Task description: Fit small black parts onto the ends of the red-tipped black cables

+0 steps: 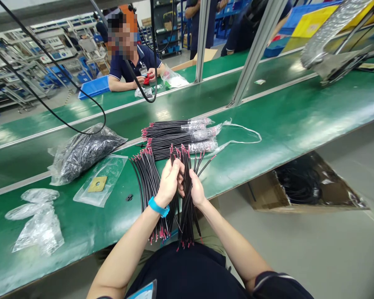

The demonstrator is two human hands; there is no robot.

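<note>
Both my hands are closed on black cables with red ends, near the front edge of the green bench. My left hand (169, 180), with a blue wristband, grips a few cables standing up from its fingers. My right hand (196, 189) is wrapped round a thicker cable bundle (187, 216), some of whose upper ends fan out to the right. Left of my hands, a loose row of black cables (149, 174) lies on the bench. Just behind are several cable bundles (171, 141) with clear plastic wrapped round their right ends.
A clear bag of black parts (84, 151) lies at left, near a flat bag with a yellow piece (97, 184) and crumpled plastic (40, 220). A carton of black cables (299, 182) stands below the bench at right. Across the bench sits a co-worker (131, 66); metal posts (252, 54) rise between.
</note>
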